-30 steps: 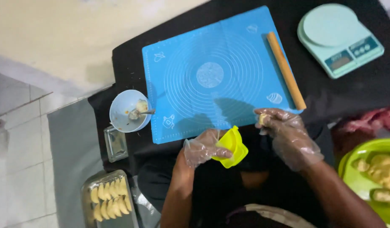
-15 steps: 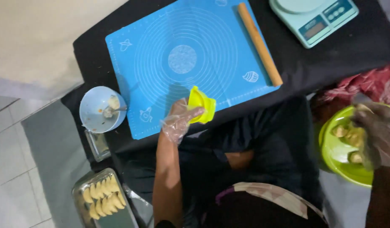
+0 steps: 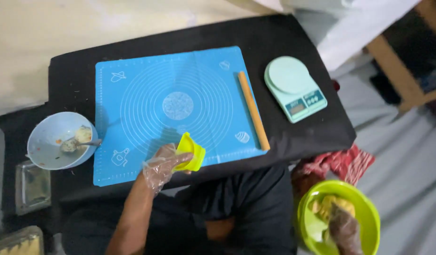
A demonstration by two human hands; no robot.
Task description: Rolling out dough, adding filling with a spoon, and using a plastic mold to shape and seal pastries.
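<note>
In the head view the left hand (image 3: 163, 163), in a clear plastic glove, is closed around a yellow dumpling press (image 3: 190, 151), its fingers wrapped on the press's lower left side while the folded mould sticks out toward two o'clock from the palm. Hand and press sit over the near edge of the blue silicone baking mat (image 3: 147, 85), at about six o'clock from the mat's printed centre circle. The right hand (image 3: 344, 230), also gloved, is down inside the green bowl (image 3: 366, 212) at roughly four o'clock from the press and well apart from it; its fingers lie among the pale dough pieces (image 3: 329, 205), but the blur does not let me tell whether they grip one. A wooden rolling pin (image 3: 253, 111) lies along the mat's right edge, at two o'clock from the press. Beyond it, at three o'clock from the mat's centre, stands a mint kitchen scale (image 3: 293, 87). At nine o'clock from the press sits a pale blue bowl (image 3: 48, 130) with a spoon (image 3: 78, 144) and filling scraps. A red cloth (image 3: 340, 163) lies just above the green bowl.
</note>
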